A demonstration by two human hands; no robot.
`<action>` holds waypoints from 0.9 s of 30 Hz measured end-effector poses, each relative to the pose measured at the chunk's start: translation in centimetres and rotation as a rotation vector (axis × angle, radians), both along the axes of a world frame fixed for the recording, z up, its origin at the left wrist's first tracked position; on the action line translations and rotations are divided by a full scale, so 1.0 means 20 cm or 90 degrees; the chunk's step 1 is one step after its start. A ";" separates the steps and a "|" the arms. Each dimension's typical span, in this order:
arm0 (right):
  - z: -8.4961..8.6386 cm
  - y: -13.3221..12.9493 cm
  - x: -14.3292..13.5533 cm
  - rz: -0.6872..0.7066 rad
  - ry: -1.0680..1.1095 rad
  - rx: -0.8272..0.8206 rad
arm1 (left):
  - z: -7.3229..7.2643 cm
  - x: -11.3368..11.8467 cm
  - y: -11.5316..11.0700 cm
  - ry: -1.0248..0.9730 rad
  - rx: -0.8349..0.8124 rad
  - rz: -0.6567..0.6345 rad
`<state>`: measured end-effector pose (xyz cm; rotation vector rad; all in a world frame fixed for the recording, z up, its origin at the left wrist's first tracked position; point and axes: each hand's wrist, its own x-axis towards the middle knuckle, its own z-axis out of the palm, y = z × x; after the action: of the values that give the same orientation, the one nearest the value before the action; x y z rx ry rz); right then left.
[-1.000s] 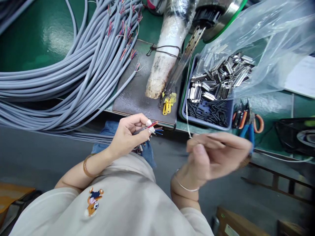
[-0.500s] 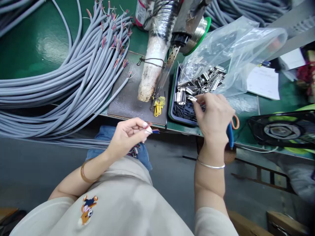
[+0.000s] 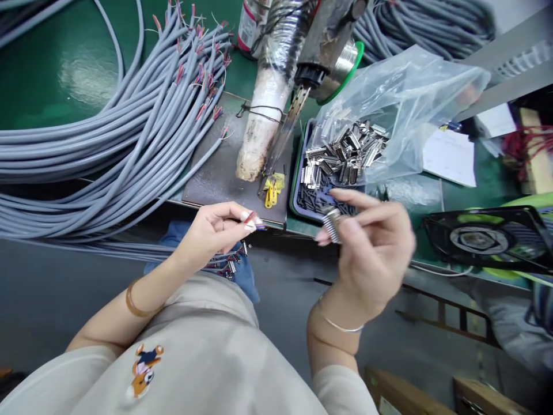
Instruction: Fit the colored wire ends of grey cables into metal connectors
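My left hand (image 3: 220, 227) pinches the end of thin coloured wires (image 3: 259, 226), red and blue among them, just in front of the table edge. My right hand (image 3: 371, 248) holds a metal connector (image 3: 332, 225) with a row of pins between thumb and fingers, near the front edge of a tray (image 3: 294, 190). Silver connectors (image 3: 345, 153) and small black tubes (image 3: 317, 200) lie in that tray, partly under a clear plastic bag (image 3: 410, 104). Several wired connectors (image 3: 231, 265) rest on my lap.
Grey cables (image 3: 108, 155) with stripped ends cover the left. A white-wrapped pipe (image 3: 259, 132), a soldering tool (image 3: 298, 104), a solder spool (image 3: 345, 66) and yellow pieces (image 3: 271, 193) are at the centre. A black fan (image 3: 479, 237) stands at the right.
My right hand has come back from the tray's pile with a connector in its fingers, turning palm up. My left hand still pinches the wires and has shifted slightly left.
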<state>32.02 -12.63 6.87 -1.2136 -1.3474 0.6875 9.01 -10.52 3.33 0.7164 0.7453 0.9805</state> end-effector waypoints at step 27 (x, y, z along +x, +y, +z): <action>-0.31 -0.03 -0.29 -0.125 -0.253 0.247 | -0.03 0.04 0.03 0.127 0.090 0.109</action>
<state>26.12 -13.33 0.74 -1.1768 -1.5707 0.0335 9.77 -9.96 2.65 0.8942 0.9286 1.1363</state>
